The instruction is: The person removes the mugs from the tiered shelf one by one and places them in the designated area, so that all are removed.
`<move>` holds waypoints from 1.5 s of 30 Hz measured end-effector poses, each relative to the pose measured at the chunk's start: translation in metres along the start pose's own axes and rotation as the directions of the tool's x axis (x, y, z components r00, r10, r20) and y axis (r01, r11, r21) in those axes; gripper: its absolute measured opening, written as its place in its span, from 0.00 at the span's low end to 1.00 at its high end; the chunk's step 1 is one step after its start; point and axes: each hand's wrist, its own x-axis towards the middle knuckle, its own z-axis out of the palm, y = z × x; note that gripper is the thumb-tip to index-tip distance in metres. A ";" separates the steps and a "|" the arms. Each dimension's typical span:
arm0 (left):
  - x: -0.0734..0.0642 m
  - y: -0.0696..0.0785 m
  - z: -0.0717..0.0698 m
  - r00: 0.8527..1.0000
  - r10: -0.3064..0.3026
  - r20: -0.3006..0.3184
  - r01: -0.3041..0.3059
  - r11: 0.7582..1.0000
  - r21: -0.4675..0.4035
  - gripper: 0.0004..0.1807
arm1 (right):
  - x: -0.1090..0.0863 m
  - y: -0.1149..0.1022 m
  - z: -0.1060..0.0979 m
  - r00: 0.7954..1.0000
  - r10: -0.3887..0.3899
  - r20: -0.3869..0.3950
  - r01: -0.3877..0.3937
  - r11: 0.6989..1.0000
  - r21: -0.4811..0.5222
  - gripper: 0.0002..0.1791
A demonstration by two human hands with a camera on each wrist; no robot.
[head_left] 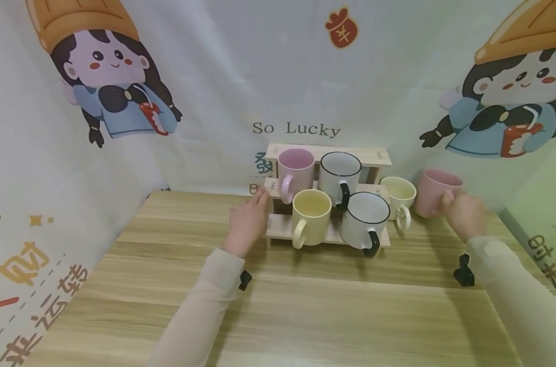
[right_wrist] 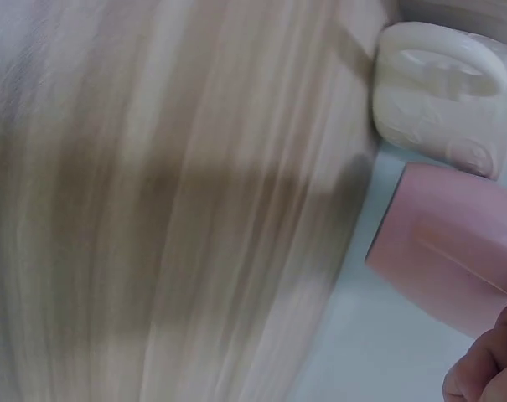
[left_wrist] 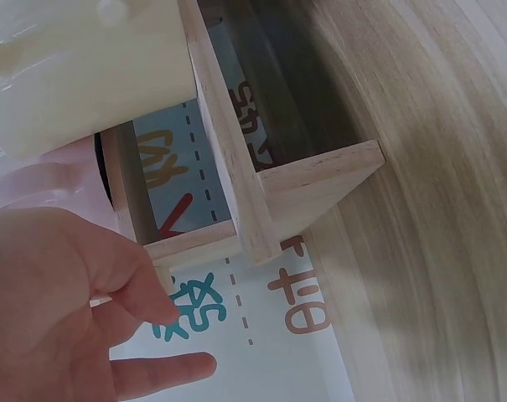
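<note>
My right hand (head_left: 467, 215) grips a pink mug (head_left: 435, 191) by its handle, beside a cream mug (head_left: 398, 196) at the right end of the wooden rack (head_left: 278, 224). In the right wrist view, the pink mug (right_wrist: 454, 243) shows its side and base edge, close to the cream mug (right_wrist: 442, 92). My left hand (head_left: 247, 221) is at the rack's left end, fingertips right at the middle step. A lilac mug (head_left: 296, 171) and a black-rimmed white mug (head_left: 337, 176) stand on the middle step. Below them sit a yellow mug (head_left: 312, 219) and another black-rimmed white mug (head_left: 365, 219).
The stepped rack stands at the back of the wood-grain table (head_left: 328, 316), against a printed cloth (head_left: 222, 76). Its top step (head_left: 374, 155) rises behind the mugs. More cloth (head_left: 548, 219) hangs along the right side. Black wrist mounts (head_left: 464, 272) show under the sleeves.
</note>
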 end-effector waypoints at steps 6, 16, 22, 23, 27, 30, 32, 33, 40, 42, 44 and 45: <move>-0.001 0.002 -0.001 1.000 -0.003 0.006 0.003 1.000 -0.014 0.37 | -0.003 0.001 0.004 0.999 0.001 0.036 -0.001 1.000 -0.021 0.25; -0.001 0.005 -0.001 1.000 0.010 -0.003 -0.010 1.000 -0.029 0.37 | -0.007 0.008 0.013 1.000 -0.016 0.025 0.016 1.000 -0.020 0.25; 0.001 0.009 -0.002 1.000 0.015 -0.012 -0.016 0.999 -0.051 0.37 | -0.008 0.017 0.009 0.995 -0.033 0.097 0.031 0.999 0.016 0.23; 0.001 0.009 -0.003 1.000 0.015 -0.011 -0.016 0.999 -0.052 0.37 | -0.008 0.018 0.008 0.993 -0.037 0.109 0.035 0.999 0.018 0.23; 0.002 0.010 -0.004 1.000 0.013 -0.008 -0.013 0.999 -0.040 0.38 | -0.008 0.020 0.008 0.990 -0.044 0.131 0.043 0.999 0.015 0.24; 0.003 0.009 -0.006 1.000 0.019 -0.016 -0.020 0.999 -0.031 0.38 | -0.007 0.021 0.008 0.988 -0.059 0.143 0.056 0.998 0.023 0.25; 0.003 0.009 -0.006 0.999 0.026 -0.027 -0.026 0.999 -0.027 0.39 | -0.006 0.020 0.007 0.984 -0.068 0.162 0.063 0.997 0.032 0.25; 0.003 0.008 -0.006 0.999 0.027 -0.031 -0.028 0.999 -0.026 0.39 | -0.006 0.020 0.007 0.982 -0.063 0.175 0.057 0.998 0.037 0.25; 0.001 0.004 -0.004 1.000 0.006 0.000 -0.006 0.999 -0.036 0.38 | -0.006 0.009 0.003 0.976 0.074 0.203 -0.082 0.996 0.033 0.35; 0.001 0.003 -0.002 1.000 -0.001 0.009 0.002 0.999 -0.038 0.38 | -0.006 0.005 0.002 0.977 0.098 0.187 -0.106 0.994 0.035 0.37; 0.001 0.002 -0.001 1.000 -0.007 0.012 0.007 0.999 -0.035 0.38 | -0.005 0.000 -0.001 0.980 0.092 0.174 -0.099 0.995 0.032 0.38; 0.000 0.001 0.000 1.000 -0.010 0.014 0.010 0.999 -0.035 0.37 | -0.004 -0.001 -0.002 0.982 0.083 0.168 -0.089 0.995 0.033 0.38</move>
